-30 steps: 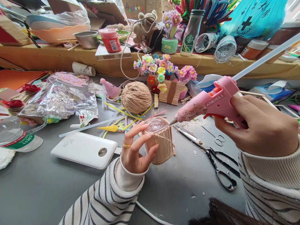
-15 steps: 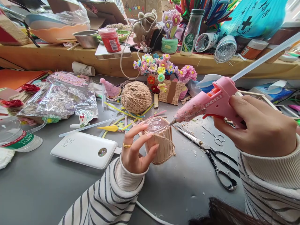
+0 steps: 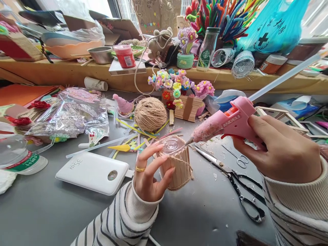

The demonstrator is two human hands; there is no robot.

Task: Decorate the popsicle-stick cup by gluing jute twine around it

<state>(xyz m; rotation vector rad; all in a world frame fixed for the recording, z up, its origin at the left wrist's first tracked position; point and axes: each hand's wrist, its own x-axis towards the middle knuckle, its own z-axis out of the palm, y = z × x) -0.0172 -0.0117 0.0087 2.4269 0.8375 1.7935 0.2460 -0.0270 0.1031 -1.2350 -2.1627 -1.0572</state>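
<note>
My left hand (image 3: 151, 172) grips a small cup (image 3: 179, 171) covered with wooden sticks, its clear ringed plastic end facing up. Twine runs round its lower edge, and a strand slants across the sticks. In my right hand (image 3: 284, 147) is a pink hot glue gun (image 3: 230, 123), with a long clear glue stick (image 3: 284, 77) jutting from its back. The gun's metal nozzle is at the cup's upper right rim; whether it touches, I cannot tell. My index finger is by the trigger.
Large black-handled scissors (image 3: 241, 184) and small scissors (image 3: 237, 157) lie right of the cup. A white power bank (image 3: 93, 174) lies to the left. Behind are a twine ball (image 3: 150, 114), craft sticks (image 3: 188, 108) and fuzzy flowers (image 3: 176, 83). A cluttered ledge (image 3: 123, 80) runs along the back.
The view has tilted up slightly, so everything sits lower in the picture. Both hands keep their holds, and the nozzle stays at the cup's rim.
</note>
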